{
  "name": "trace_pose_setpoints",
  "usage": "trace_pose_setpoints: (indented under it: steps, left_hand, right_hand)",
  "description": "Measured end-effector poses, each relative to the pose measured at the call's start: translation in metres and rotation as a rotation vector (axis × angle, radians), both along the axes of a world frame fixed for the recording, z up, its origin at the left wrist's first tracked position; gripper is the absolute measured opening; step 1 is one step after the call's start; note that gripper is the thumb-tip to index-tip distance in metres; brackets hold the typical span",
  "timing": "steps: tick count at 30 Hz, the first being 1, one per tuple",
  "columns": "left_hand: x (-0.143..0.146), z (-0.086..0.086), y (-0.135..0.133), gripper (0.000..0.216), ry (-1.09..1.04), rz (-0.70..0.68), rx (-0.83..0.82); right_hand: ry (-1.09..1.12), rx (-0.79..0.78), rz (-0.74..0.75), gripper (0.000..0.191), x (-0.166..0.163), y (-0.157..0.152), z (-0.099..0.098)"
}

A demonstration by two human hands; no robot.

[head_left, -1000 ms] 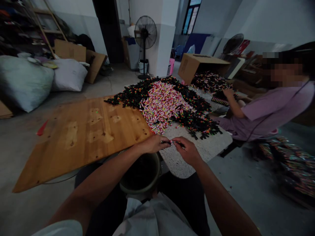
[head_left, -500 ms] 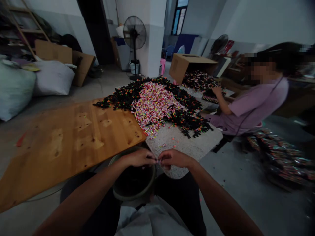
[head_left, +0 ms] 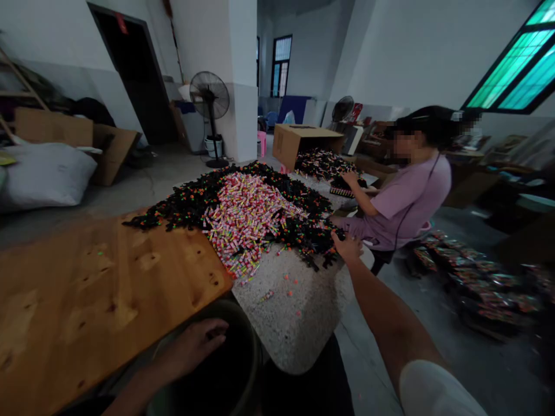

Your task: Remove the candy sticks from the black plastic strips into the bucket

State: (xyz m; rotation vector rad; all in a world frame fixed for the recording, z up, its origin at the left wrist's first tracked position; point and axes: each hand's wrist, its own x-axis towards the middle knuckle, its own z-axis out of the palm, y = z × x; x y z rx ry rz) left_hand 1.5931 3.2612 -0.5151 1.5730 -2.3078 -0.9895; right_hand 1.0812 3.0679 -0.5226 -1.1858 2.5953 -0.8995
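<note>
My right hand (head_left: 347, 245) reaches far out to the right edge of the heap of small black pieces with orange and green tips (head_left: 312, 228); its fingers curl onto the pieces, and what they hold is hidden. My left hand (head_left: 195, 344) rests over the rim of a dark bucket (head_left: 234, 370) at my knees, fingers loosely extended, nothing visible in them. A pile of pink wrapped pieces (head_left: 245, 216) lies in the middle of the black heap on the speckled stone table (head_left: 295, 312).
A wooden board (head_left: 95, 283) covers the table's left part. A person in a purple shirt (head_left: 407, 196) sits at the far right side, handling pieces beside a tipped cardboard box (head_left: 299, 144). Colourful packs (head_left: 468, 271) lie on the floor at right. A fan (head_left: 210, 101) and white sacks (head_left: 43, 173) stand behind.
My hands, joined over the bucket pinching a small piece, have parted: the right reached out to the black heap, the left dropped to the bucket rim. The view swung up and right.
</note>
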Motion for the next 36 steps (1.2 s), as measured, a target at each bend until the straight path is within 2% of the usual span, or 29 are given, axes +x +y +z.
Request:
trace_pose_setpoints:
  steps: [3, 7, 10, 14, 17, 22, 24, 27, 32, 36]
  left_hand:
    - [-0.012, -0.010, -0.002, 0.034, 0.031, 0.023, -0.140]
    - [-0.037, -0.025, -0.020, 0.040, 0.045, 0.033, -0.421]
    - [-0.066, -0.038, -0.038, 0.059, -0.023, -0.007, -0.561]
    - [-0.103, -0.054, -0.056, 0.086, -0.173, -0.042, -0.641]
    - [-0.118, -0.061, -0.066, 0.075, -0.190, -0.045, -0.713]
    - [-0.126, -0.065, -0.086, 0.049, -0.063, -0.011, -0.789]
    - [-0.125, -0.065, -0.093, 0.048, -0.003, -0.008, -0.783]
    - [-0.119, -0.061, -0.100, 0.047, 0.060, -0.024, -0.759]
    - [-0.111, -0.043, -0.092, 0.031, 0.023, -0.020, -0.765]
    - [-0.116, -0.033, -0.081, 0.022, -0.070, -0.042, -0.726]
  right_hand:
    - [-0.019, 0.033, 0.143, 0.070, -0.002, -0.022, -0.005]
    - [0.022, 0.014, 0.255, 0.065, 0.030, -0.031, -0.021]
    - [0.059, -0.004, 0.253, 0.063, 0.067, -0.017, -0.034]
    - [0.139, -0.067, 0.301, 0.059, 0.114, 0.020, -0.044]
    - [0.147, -0.107, 0.392, 0.054, 0.147, 0.050, -0.044]
    - [0.068, -0.221, 0.564, 0.039, 0.188, 0.085, -0.038]
    - [-0.039, -0.237, 0.652, 0.035, 0.188, 0.092, -0.032]
    - [-0.128, -0.262, 0.751, 0.027, 0.170, 0.099, -0.024]
    - [-0.025, -0.255, 0.706, 0.025, 0.136, 0.115, -0.018]
    - [0.087, -0.118, 0.701, 0.023, 0.145, 0.133, -0.021]
